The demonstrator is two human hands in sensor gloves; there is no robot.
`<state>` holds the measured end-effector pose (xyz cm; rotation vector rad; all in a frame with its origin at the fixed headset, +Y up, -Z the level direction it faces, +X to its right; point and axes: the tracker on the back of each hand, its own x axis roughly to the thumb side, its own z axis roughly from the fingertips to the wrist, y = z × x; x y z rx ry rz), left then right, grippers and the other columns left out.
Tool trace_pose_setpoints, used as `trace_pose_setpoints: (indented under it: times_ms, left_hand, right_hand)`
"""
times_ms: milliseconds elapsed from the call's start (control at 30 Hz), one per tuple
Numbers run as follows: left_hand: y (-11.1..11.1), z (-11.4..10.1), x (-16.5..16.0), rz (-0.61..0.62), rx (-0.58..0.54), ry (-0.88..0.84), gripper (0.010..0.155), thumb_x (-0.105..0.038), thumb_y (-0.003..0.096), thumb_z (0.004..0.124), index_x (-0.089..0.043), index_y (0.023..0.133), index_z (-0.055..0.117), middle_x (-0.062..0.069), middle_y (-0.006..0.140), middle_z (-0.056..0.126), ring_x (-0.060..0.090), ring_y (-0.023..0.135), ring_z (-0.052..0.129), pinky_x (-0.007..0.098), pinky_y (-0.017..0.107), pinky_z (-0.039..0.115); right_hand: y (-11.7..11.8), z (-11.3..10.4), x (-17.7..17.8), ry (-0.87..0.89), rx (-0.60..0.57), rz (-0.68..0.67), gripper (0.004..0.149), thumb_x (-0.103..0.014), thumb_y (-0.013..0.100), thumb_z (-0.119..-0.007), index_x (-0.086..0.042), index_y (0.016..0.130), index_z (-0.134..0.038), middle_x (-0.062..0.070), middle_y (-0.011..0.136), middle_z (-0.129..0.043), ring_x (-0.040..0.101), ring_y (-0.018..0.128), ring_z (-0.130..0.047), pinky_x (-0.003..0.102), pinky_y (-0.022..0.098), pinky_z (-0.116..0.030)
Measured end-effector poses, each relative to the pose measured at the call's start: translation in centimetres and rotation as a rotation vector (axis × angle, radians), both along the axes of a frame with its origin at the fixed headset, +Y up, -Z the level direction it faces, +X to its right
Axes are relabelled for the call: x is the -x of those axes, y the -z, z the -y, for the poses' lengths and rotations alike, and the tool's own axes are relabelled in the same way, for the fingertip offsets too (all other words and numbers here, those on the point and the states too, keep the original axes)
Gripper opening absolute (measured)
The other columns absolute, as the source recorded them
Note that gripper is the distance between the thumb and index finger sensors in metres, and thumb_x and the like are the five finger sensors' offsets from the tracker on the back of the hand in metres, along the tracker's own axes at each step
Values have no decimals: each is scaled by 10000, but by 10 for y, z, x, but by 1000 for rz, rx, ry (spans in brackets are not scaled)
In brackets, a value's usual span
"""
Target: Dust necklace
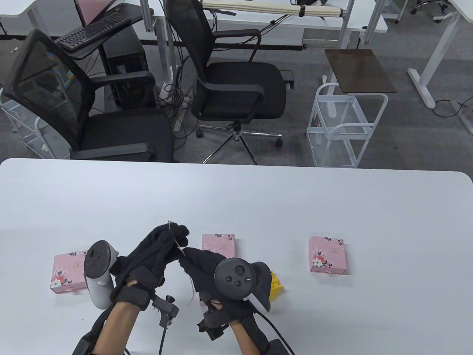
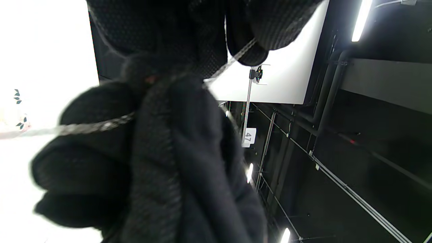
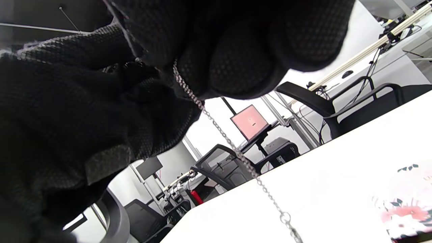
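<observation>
Holding the necklace (image 1: 176,242) taut above the table (image 1: 236,199): left hand (image 1: 157,251) pinches its top end, right hand (image 1: 205,268) pinches lower down, probably so the chain hangs exposed for dusting.

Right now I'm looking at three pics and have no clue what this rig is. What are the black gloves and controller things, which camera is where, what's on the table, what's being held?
No robot here: a person's two hands in black sensor gloves, with a tracker strapped to the back of each.

The wide picture looks down at the white table; the other two come from cameras on the wrists, tilted, so the room looks skewed.

The left hand and right hand each pinch a thin silver necklace, held above the table.

On the table lie three pink flowered boxes: left, middle, right. A yellow cloth peeks out behind the right hand's tracker.
</observation>
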<state>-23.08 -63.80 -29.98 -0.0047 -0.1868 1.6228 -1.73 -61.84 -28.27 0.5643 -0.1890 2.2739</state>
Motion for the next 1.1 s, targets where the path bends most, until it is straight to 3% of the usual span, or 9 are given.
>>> trace_pose_setpoints:
  times_ms: [300,467,600,900,1100]
  left_hand:
    - [-1,-7,17,-60,-28,-33,416,-433,619,718,-203,961,776,84,984,889,298,857,879,481,603,790]
    - [-5,-14,25,-178,-85,74,414,-439,603,760,-198,935,819,84,943,932,292,819,912,476,577,807]
    - [-13,-28,31,-323,-195,314,413,-479,580,798,-221,894,869,57,891,985,261,775,957,452,545,840]
    - [-22,-41,32,-369,-281,402,367,-485,554,877,-273,846,944,13,842,1031,232,743,987,433,528,859]
    - [-26,-47,28,-353,-358,437,366,-491,555,869,-274,837,955,11,833,1040,224,740,993,430,529,861]
  right_hand:
    - [1,5,7,-37,20,-38,358,-292,630,-756,-103,925,-828,159,728,-957,355,537,-955,471,466,-817]
    - [0,5,9,-34,8,-50,358,-293,627,-758,-105,924,-829,159,727,-956,352,536,-955,470,465,-818]
    - [0,5,10,-46,4,-57,357,-293,626,-759,-111,926,-828,156,728,-957,352,538,-955,470,467,-818]
    - [1,6,10,-68,9,-55,356,-292,624,-759,-115,925,-829,157,731,-956,351,540,-955,471,469,-816]
    - [3,9,10,-74,42,-70,356,-290,627,-758,-113,928,-825,160,740,-952,359,551,-950,477,475,-811]
